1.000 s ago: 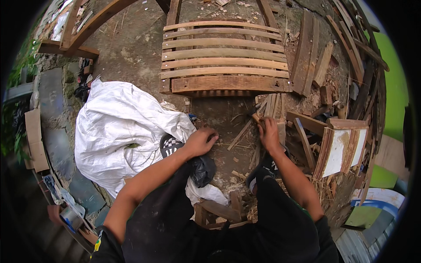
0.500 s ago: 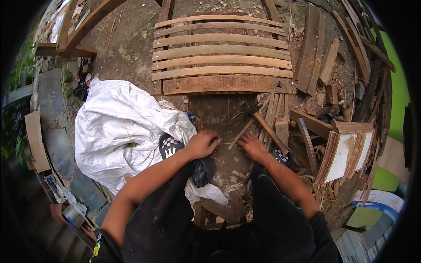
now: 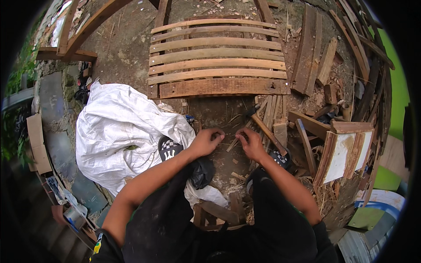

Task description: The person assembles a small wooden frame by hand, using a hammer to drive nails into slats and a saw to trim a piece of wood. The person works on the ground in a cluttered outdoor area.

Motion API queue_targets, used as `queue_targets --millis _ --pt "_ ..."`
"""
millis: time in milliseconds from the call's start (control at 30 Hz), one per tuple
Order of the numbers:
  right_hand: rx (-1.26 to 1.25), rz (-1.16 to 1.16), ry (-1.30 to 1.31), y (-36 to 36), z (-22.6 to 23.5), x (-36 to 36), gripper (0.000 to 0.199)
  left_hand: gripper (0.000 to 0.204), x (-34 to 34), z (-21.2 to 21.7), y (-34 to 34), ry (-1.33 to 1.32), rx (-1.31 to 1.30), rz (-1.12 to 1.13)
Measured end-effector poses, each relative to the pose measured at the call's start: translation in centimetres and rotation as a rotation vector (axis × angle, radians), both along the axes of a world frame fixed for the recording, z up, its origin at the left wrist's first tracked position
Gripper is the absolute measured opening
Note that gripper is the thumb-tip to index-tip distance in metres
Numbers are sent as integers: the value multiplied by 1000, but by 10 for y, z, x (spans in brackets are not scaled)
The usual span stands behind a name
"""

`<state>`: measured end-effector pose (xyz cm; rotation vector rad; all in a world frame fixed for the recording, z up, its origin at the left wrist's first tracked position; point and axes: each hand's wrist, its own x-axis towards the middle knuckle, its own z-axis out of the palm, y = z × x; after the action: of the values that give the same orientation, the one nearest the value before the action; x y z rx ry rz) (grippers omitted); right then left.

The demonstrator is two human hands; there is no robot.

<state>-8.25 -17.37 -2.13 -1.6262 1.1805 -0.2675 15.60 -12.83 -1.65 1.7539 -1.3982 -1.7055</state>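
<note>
Down on the dirt ground (image 3: 131,48), both hands meet just below the slatted wooden frame (image 3: 217,57), which serves as the landmark for everything else. Left hand (image 3: 206,141) and right hand (image 3: 251,143) sit side by side below the frame's thick bottom board, close but not touching, with a narrow gap between their fingertips. Each hand's fingers are curled and pinched inward toward that gap, as if gripping something small and thin; what it is I cannot tell, since it is too small to make out, so I cannot say whether either hand truly grasps anything. A hammer (image 3: 265,129) lies below the frame's right end, just beside the right hand; its head points up toward the frame and its wooden handle runs diagonally down and to the right, away from the frame. Its long axis passes right next to the right hand's fingers, so the right hand is plainly the nearer one, while the left hand is farther off, on the other side of the gap. A white sack (image 3: 127,131) lies crumpled below the frame's left corner, to the left of the left forearm, and loose wood offcuts (image 3: 324,65) are heaped to the right of the frame
</note>
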Motion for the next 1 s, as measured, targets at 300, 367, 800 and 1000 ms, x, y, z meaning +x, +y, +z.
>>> queue_targets --millis 300,367,800,1000 --pt "283 -316 -362 -10 42 19 12 32 -14 22 -22 328 196 316" --pt "225 -320 -281 -11 46 18 13 30 -14 37 -28 240 41 222" --pt "108 -332 -284 -17 64 23 15 24 -17 39 -32 366 78 384" --pt "147 -423 -313 -21 67 20 17 27 -15 38 -33 412 99 475"
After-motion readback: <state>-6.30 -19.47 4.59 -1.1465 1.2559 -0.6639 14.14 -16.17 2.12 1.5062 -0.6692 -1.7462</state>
